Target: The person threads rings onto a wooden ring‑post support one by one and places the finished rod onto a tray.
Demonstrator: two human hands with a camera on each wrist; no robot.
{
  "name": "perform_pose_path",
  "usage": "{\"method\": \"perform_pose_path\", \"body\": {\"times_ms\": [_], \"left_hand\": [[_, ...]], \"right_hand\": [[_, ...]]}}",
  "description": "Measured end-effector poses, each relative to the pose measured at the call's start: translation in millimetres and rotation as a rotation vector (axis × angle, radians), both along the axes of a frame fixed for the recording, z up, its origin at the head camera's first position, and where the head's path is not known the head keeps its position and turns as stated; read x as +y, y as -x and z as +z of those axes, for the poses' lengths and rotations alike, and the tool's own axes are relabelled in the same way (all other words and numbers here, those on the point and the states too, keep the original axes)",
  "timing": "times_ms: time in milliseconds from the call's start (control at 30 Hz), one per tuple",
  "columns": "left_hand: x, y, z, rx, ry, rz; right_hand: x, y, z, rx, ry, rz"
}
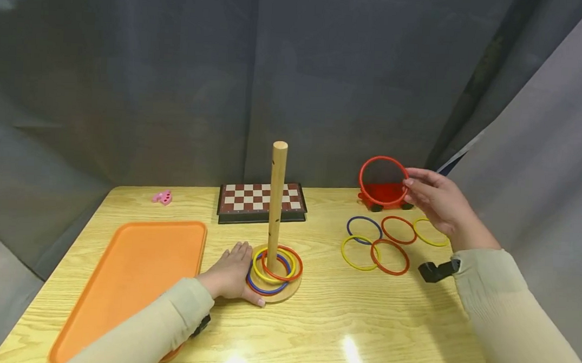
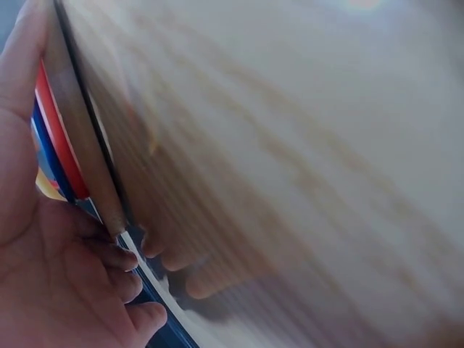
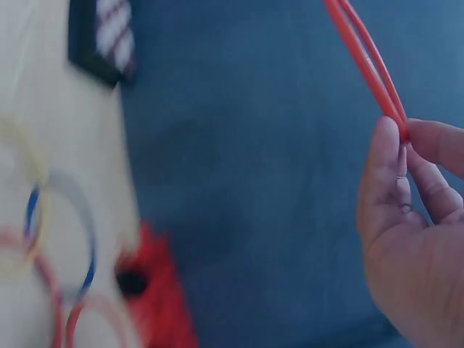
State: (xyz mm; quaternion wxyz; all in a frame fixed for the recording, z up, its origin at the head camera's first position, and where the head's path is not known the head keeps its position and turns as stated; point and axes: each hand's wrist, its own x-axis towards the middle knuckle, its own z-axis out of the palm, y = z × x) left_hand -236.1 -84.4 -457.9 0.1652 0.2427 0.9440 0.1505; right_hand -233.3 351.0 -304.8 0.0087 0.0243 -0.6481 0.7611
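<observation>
My right hand [image 1: 436,204] holds up a red ring [image 1: 361,176] at the right, its edge pinched between thumb and fingers; the right wrist view shows the ring nearly edge-on. My left hand [image 1: 232,273] grips the left side of the round wooden base [image 1: 291,292] of a ring-toss stand, thumb at the front and fingers behind. From that base rises an upright wooden post [image 1: 276,202]. Red, yellow and blue rings lie around its foot, overlapping. Between the stand and my right arm, more rings rest on the table, including a yellow ring [image 1: 357,269] and a red ring [image 1: 391,273].
An orange tray [image 1: 145,272] takes up the table's left side, partly under my left forearm. Behind the post stands a checkered board box [image 1: 243,198]. A red toy wagon [image 1: 385,192] is behind the raised ring. Far left lies a small pink object [image 1: 162,197].
</observation>
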Motion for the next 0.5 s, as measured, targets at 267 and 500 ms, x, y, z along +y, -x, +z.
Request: {"method": "perform_pose_path", "body": {"times_ms": [267,500], "left_hand": [[0,-0.7,0.9,0.012,0.003,-0.007],[0,-0.6,0.8,0.009,0.004,-0.010]], "right_hand": [[-76,4.8,50.3,0.098,0.128,0.140],[-127,5.2,67.4,0.168,0.270,0.263]]}}
